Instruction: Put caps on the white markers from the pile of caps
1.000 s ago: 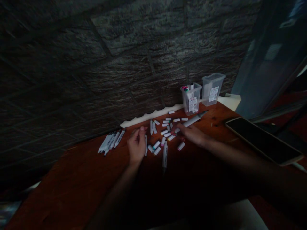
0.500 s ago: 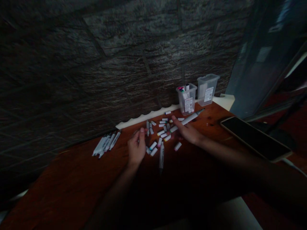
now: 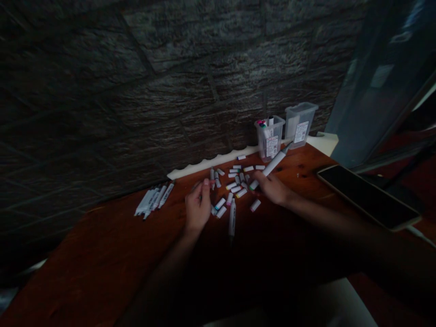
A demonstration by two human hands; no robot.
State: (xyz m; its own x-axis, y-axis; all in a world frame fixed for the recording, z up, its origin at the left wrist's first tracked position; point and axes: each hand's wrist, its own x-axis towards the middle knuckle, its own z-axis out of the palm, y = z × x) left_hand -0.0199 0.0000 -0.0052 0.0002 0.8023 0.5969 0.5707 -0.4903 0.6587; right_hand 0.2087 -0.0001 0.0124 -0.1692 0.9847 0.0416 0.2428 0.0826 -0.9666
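My right hand [image 3: 274,190] grips a white marker [image 3: 274,163] that has a dark tip at its upper end and green at its lower end. It points up and to the right, in front of the clear bins. On the left, my left hand [image 3: 198,205] is closed, thumb against curled fingers; whatever it may hold is hidden. Between the hands, several white marker caps with coloured ends [image 3: 241,193] lie scattered on the wooden table [image 3: 112,254]. An uncapped marker [image 3: 232,220] lies nearer to me, its dark tip towards me.
Several markers [image 3: 155,200] lie side by side at the left. Near the wall stand a clear bin with markers [image 3: 271,147] and a second clear bin [image 3: 301,125]. A phone [image 3: 368,195] with a cable lies at the right. A wavy white strip [image 3: 214,162] runs along the wall.
The marker in my right hand has tilted more steeply upward, and its lower end has drawn away from the caps. My left hand keeps nearly the same pose. The view has shifted slightly.
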